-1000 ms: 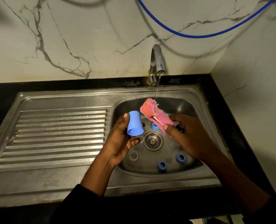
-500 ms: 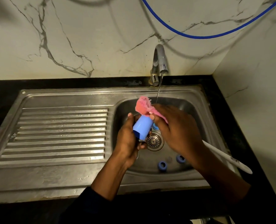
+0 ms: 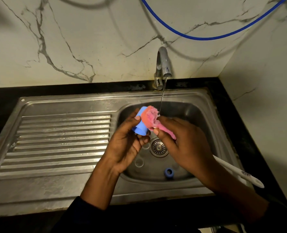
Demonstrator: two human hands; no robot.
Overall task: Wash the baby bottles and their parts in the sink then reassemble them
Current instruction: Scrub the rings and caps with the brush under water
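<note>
While a thin stream of water (image 3: 162, 98) runs from the tap (image 3: 162, 64), head view shows both hands over the sink basin (image 3: 199, 115); left hand (image 3: 126, 147) grips the blue cap (image 3: 140, 127), thumb across its upper side, fingers curled under it; cap sits at the fingertips, tilted, above and left of the drain (image 3: 158, 147); right hand (image 3: 183, 145) grasps the brush just behind its pink sponge head (image 3: 150, 118), thumb and fingers pinched round it; sponge head touches the cap's upper right end, stream landing on the sponge; white brush handle (image 3: 238, 173) sticks out past the right wrist toward the basin's right rim; blue ring (image 3: 169, 172) lies on the basin floor near the front wall; clear round part (image 3: 138, 162) just left of it, detail hard to make out; ribbed drainboard (image 3: 63, 140) to the left; blue hose (image 3: 206, 37) sags across the marble wall.
</note>
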